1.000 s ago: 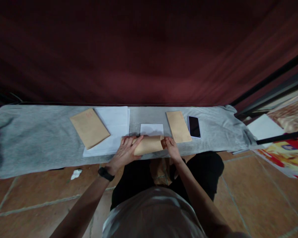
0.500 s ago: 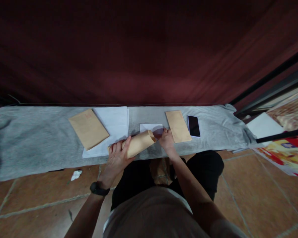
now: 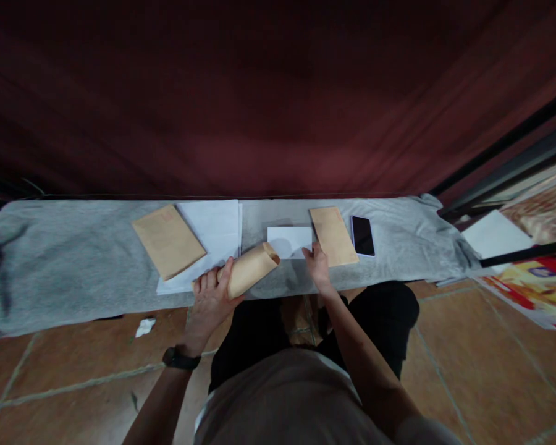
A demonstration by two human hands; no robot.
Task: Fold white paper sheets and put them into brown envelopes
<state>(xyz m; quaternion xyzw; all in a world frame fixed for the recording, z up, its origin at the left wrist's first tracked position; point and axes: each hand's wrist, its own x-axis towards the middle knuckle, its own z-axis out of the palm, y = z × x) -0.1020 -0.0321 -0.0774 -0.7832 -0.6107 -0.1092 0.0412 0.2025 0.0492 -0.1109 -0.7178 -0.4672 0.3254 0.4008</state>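
A brown paper envelope (image 3: 252, 269), bowed so that its right end gapes, is gripped by my left hand (image 3: 213, 295) at its left end. Between thumb and fingers, my right hand (image 3: 317, 264) pinches the lower right corner of a folded white sheet of paper (image 3: 290, 240). That sheet is just beyond the envelope's mouth and apart from it. Close to the right hand lies another brown envelope (image 3: 334, 236), flat on the grey cloth.
At left, a brown envelope stack (image 3: 169, 241) overlaps white paper sheets (image 3: 217, 225). A phone (image 3: 362, 236) lies at right on the grey cloth (image 3: 83, 266). Behind rises a dark red surface (image 3: 278, 123). A crumpled tissue (image 3: 145, 327) is on the tiled floor.
My right hand has moved slightly right and now pinches the white paper, which has shifted right and up. My left hand has drawn the bowed envelope a little left, away from the paper.
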